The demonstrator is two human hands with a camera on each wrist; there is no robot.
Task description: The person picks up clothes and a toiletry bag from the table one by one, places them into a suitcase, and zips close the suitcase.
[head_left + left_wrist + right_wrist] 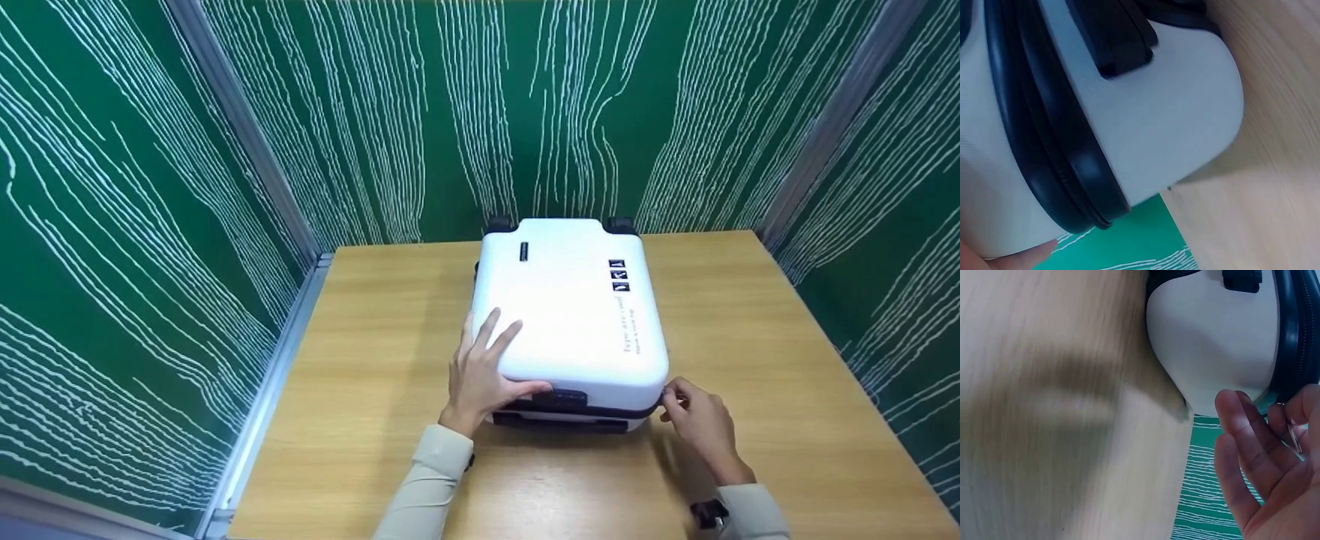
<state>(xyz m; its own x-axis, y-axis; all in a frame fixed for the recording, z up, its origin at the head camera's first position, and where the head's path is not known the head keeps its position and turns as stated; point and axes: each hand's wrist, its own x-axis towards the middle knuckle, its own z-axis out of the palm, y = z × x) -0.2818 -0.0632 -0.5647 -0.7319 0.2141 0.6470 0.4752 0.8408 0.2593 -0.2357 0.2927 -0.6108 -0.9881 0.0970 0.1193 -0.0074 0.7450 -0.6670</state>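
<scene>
A white hard-shell suitcase (pixel 562 315) lies flat, its wheels (pixel 500 223) at the far side and its dark handle (pixel 559 398) facing me. My left hand (pixel 480 371) rests with spread fingers on the lid's near left corner, the thumb along the front edge. At the near right corner, my right hand (pixel 701 424) pinches a small metal zipper pull (pixel 1296 437) between thumb and index finger, the other fingers held loosely away. The dark zipper band (pixel 1055 152) runs around the shell between its two halves and looks closed along the visible stretch.
The wooden table (pixel 375 337) carries the suitcase. Green panels with white wavy lines (pixel 360 112) stand behind and at both sides, joined by grey metal posts (pixel 251 120). A dark watch (pixel 709 514) is on the right wrist.
</scene>
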